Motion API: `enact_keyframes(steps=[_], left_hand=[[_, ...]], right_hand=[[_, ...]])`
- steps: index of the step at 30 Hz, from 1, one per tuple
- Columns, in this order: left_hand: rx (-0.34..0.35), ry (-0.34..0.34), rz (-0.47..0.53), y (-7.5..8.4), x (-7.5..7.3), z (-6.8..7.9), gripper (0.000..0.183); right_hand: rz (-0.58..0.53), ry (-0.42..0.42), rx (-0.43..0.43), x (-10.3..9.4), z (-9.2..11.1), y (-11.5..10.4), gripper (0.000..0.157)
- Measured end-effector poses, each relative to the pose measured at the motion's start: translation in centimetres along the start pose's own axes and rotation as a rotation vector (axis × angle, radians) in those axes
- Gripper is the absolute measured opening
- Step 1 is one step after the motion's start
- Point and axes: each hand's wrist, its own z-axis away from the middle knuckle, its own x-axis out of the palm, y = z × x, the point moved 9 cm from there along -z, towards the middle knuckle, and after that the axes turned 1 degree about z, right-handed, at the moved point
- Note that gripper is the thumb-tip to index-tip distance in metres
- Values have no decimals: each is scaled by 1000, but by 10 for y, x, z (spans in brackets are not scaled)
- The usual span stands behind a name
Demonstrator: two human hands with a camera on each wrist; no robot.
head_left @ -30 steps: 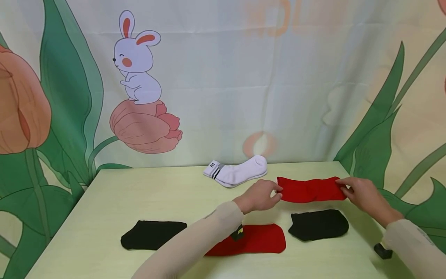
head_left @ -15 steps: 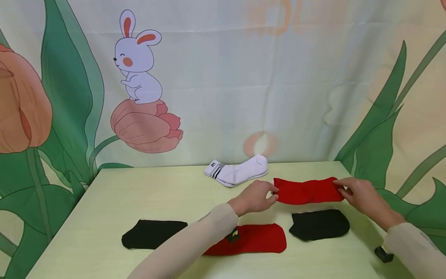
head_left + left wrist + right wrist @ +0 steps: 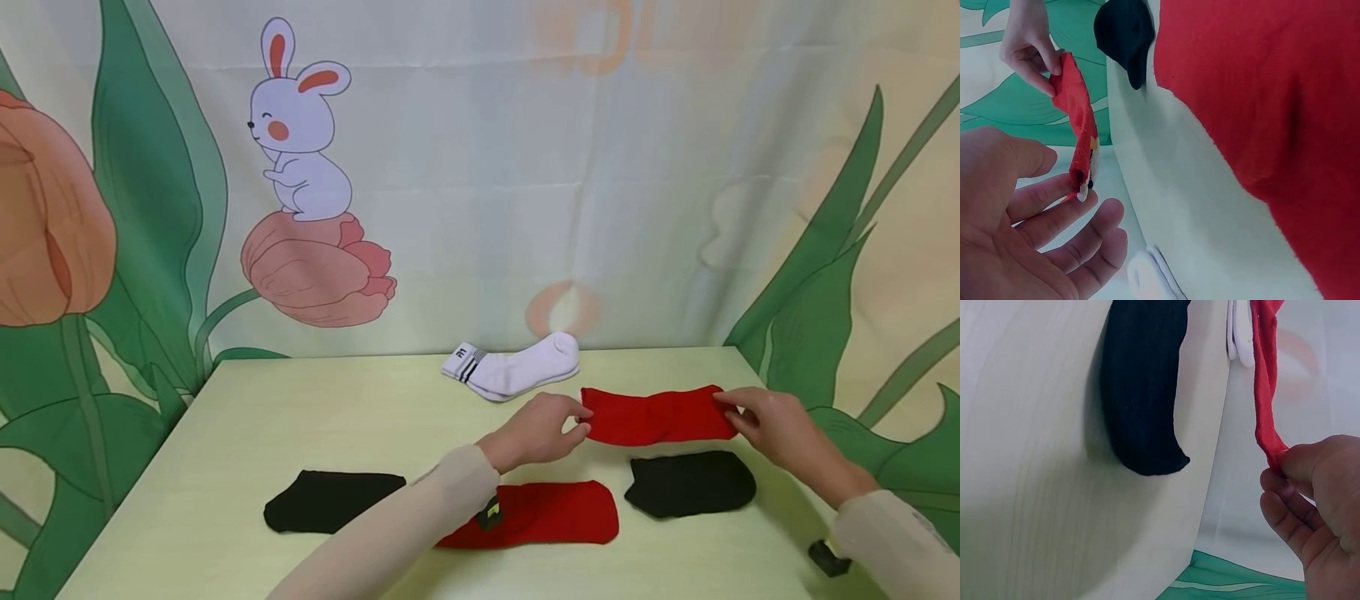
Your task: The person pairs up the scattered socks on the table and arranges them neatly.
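Observation:
A red sock [image 3: 652, 417] is stretched sideways above the right part of the table. My left hand [image 3: 536, 429] holds its left end at the fingertips; in the left wrist view the thumb stands apart from the cloth and a white and black patch shows at that end. At the other end, my right hand [image 3: 780, 433] pinches the sock between thumb and fingers. Just below it lies a black sock [image 3: 693, 483]. Another red sock [image 3: 558, 512] with a dark patch lies flat nearer me, partly hidden by my left sleeve.
White socks [image 3: 525, 367] with black stripes lie at the table's back edge. A second black sock [image 3: 330, 500] lies on the left, its right part behind my left sleeve. A curtain [image 3: 450, 208] printed with flowers and a rabbit hangs behind the table [image 3: 300, 417].
The held red sock has shifted slightly left and toward me, with my left hand moving the same way. My right hand keeps its pinch and has moved little.

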Motion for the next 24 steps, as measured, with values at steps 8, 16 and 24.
enact_keyframes(steps=[8, 16, 24], left_hand=[[0, 19, 35, -4, -6, 14, 31], [8, 28, 51, -7, -13, 27, 30], [-6, 26, 83, -14, -16, 38, 30]], right_hand=[[-16, 15, -32, -1, 0, -14, 35], [-49, 9, -47, -2, 0, -27, 38], [-61, -46, -12, 2, -2, -38, 38]])
